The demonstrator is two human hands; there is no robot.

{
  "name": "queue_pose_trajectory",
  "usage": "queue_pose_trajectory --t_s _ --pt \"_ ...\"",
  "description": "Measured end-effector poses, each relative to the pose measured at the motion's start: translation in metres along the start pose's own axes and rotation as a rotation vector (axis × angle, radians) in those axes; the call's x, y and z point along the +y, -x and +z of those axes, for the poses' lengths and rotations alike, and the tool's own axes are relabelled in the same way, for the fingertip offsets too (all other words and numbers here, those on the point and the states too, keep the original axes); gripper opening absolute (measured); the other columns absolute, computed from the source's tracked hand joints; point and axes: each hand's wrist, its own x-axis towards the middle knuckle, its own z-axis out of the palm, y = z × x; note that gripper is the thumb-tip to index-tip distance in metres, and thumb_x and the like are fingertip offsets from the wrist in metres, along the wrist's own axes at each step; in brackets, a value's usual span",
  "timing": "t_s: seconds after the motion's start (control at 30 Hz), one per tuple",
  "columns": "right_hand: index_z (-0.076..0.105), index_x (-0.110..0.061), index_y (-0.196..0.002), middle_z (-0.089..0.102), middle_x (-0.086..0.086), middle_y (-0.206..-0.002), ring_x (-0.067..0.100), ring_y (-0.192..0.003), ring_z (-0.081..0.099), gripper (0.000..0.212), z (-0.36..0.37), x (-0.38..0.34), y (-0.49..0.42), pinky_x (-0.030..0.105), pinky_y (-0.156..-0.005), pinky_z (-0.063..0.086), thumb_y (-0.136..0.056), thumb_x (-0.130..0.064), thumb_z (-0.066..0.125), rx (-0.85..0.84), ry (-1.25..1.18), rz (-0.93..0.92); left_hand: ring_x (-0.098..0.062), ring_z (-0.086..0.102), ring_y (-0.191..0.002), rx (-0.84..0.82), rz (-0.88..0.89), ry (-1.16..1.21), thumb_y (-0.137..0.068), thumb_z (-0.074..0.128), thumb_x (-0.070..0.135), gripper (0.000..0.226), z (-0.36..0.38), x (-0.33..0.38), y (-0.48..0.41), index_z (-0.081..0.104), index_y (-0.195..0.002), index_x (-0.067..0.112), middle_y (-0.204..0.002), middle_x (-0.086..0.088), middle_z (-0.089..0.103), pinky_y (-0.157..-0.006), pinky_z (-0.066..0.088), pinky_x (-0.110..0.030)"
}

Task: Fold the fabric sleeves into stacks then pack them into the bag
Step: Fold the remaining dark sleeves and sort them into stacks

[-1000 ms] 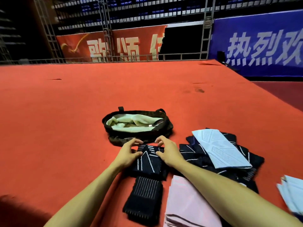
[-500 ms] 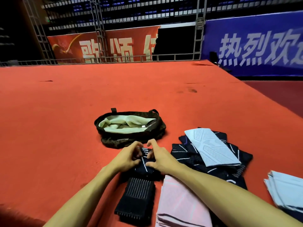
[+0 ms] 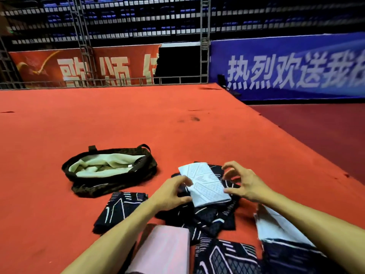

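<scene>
Fabric sleeves (image 3: 209, 218) lie heaped, most of them black with white lines, on the red carpet (image 3: 118, 119) close in front of me. On top of that heap lies the white sleeve (image 3: 207, 186), flat and slightly askew. My left hand (image 3: 169, 194) has fingers and thumb curled onto its left edge, pinching the cloth. My right hand (image 3: 245, 182) is at the opposite edge with fingers arched and spread, gripping nothing; the thumb looks to touch the sleeve, though I cannot tell for certain.

Left of my left forearm a folded black sleeve (image 3: 120, 208) rests apart from the heap, on bare carpet. Just beyond it sits the bag (image 3: 110, 186), dark outside, mouth open and showing a pale lining, near the heap but not touching it. Nearest to me, between my forearms, are a pink stack (image 3: 164, 252) and another black patterned sleeve (image 3: 225, 258). A pale stack (image 3: 276, 230) lies partly under my right forearm.

Beyond the carpet's far edge hang a red banner (image 3: 79, 66) and a blue banner (image 3: 286, 70), both with large white characters.
</scene>
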Motion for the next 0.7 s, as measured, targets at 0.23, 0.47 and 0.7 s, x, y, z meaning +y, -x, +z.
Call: queue_pose_trajectory --t_s 0.23,0.47,0.7 --pt "0.041 -0.043 -0.12 0.067 -0.007 -0.093 0.01 -0.084 0.065 0.075 0.013 0.025 0.001 0.029 -0.081 0.055 -0.064 -0.017 0.084 -0.037 -0.077 -0.003 0.001 0.058 -0.1 -0.071 -0.081 0.094 -0.068 0.083 0.023 0.054 0.024 0.0 -0.01 0.054 -0.114 0.021 -0.105 0.009 0.065 -0.093 0.045 -0.019" --pt "0.028 -0.044 -0.135 0.067 -0.011 -0.103 -0.005 -0.105 0.059 0.099 0.025 0.034 -0.003 0.008 -0.087 0.041 -0.06 -0.022 0.088 -0.216 -0.016 0.098 0.001 0.055 -0.109 -0.146 -0.063 0.072 -0.068 0.082 0.026 0.063 0.022 -0.004 -0.007 0.048 -0.122 0.023 -0.111 0.011 0.059 -0.099 0.041 -0.015" --pt "0.033 -0.048 -0.125 0.07 -0.012 -0.091 0.008 -0.072 0.063 0.075 0.031 0.029 0.0 0.027 -0.066 0.051 -0.065 -0.013 0.062 -0.094 0.004 0.034 -0.003 0.06 -0.09 -0.006 -0.071 0.071 -0.076 0.061 0.015 0.044 0.031 0.014 -0.007 0.046 -0.117 0.024 -0.101 0.009 0.064 -0.087 0.045 -0.015"
